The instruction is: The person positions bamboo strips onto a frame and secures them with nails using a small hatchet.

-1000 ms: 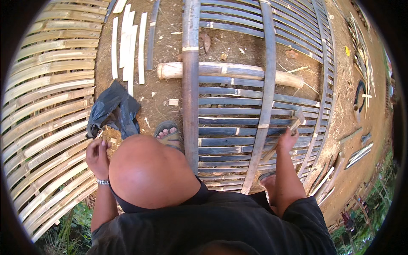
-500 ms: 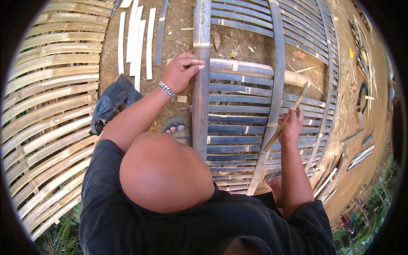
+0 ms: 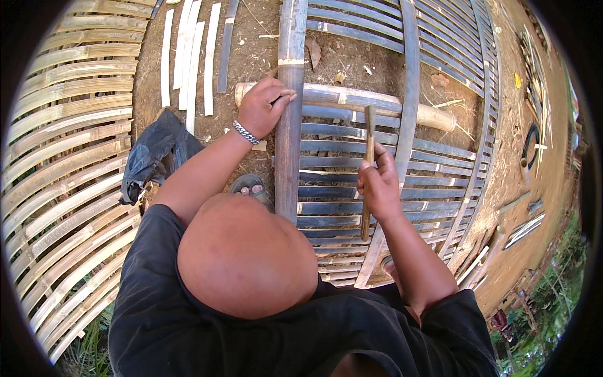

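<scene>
My left hand, with a chain bracelet at the wrist, rests against the left side of an upright-running dark bamboo pole. Its thumb and fingertips are pinched together over the pole; whatever they may hold is too small to make out. A slim wooden stick is gripped near its middle by my right hand, raised over the dark bamboo slats. The stick's far end is above a thick bamboo piece that lies crosswise under the frame's long poles.
A panel of pale bamboo slats stands at the left. Several pale strips and a black plastic bag lie on the dirt beside it. My sandaled foot is near the pole. More bamboo pieces lie at the far right.
My right hand has moved left with the stick, which has swung from slanted to nearly straight up the view. My left hand stays pinched at the pole; the whole view has shifted slightly.
</scene>
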Demonstrator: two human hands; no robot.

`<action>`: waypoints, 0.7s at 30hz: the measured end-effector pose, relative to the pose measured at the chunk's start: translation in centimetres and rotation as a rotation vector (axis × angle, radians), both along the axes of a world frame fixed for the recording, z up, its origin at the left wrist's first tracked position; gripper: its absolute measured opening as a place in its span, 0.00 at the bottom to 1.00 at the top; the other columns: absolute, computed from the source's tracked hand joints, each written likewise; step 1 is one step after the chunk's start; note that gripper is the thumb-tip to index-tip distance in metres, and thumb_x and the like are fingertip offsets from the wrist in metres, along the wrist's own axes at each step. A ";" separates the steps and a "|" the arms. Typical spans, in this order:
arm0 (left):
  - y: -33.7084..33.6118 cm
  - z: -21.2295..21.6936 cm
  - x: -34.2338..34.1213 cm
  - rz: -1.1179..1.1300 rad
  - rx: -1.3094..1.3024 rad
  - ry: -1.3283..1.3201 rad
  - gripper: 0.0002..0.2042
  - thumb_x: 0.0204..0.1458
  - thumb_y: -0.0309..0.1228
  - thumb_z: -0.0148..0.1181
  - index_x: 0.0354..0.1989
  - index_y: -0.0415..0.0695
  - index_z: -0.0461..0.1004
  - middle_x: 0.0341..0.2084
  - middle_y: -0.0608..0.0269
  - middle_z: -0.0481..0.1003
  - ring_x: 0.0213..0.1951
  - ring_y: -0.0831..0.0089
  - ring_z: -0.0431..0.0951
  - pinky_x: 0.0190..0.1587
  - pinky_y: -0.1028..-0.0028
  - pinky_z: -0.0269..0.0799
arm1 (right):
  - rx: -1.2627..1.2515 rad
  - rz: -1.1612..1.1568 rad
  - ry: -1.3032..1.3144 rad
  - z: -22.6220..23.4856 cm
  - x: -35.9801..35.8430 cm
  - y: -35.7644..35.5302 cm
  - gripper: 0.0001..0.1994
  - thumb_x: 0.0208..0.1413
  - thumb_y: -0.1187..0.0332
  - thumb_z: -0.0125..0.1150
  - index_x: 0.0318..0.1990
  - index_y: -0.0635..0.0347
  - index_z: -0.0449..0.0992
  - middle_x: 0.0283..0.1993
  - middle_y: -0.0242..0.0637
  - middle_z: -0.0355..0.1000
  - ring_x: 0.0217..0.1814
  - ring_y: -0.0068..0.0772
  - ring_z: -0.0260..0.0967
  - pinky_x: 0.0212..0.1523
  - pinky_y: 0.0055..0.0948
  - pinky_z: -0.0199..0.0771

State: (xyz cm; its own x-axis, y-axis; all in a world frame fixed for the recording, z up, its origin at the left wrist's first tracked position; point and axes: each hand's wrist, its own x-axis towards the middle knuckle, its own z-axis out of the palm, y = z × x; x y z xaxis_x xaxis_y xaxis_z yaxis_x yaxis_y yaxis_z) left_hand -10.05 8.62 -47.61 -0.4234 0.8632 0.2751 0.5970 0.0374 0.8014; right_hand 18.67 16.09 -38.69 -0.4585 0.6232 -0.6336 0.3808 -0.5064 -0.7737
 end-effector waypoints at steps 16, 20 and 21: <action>0.2 -1.3 0.1 0.000 0.040 -0.044 0.06 0.49 0.23 0.68 0.36 0.40 0.82 0.31 0.56 0.76 0.35 0.62 0.79 0.38 0.68 0.75 | 0.601 0.609 -0.149 -0.7 -4.3 0.6 0.23 0.66 0.66 0.53 0.66 0.54 0.62 0.50 0.58 0.75 0.48 0.67 0.73 0.47 0.51 0.75; 0.1 -1.6 -0.1 0.011 0.020 -0.072 0.07 0.48 0.22 0.67 0.36 0.38 0.80 0.32 0.55 0.76 0.36 0.60 0.79 0.40 0.67 0.75 | 0.758 0.719 -0.264 -1.1 -7.4 1.7 0.24 0.63 0.69 0.55 0.66 0.54 0.62 0.52 0.57 0.74 0.50 0.64 0.74 0.48 0.50 0.75; 0.0 -1.5 -0.1 0.017 0.019 -0.066 0.07 0.48 0.22 0.66 0.36 0.38 0.80 0.33 0.55 0.76 0.36 0.59 0.79 0.41 0.67 0.75 | 0.802 0.701 -0.215 -1.1 -7.6 1.7 0.22 0.64 0.68 0.54 0.65 0.56 0.63 0.50 0.58 0.74 0.48 0.65 0.73 0.47 0.51 0.75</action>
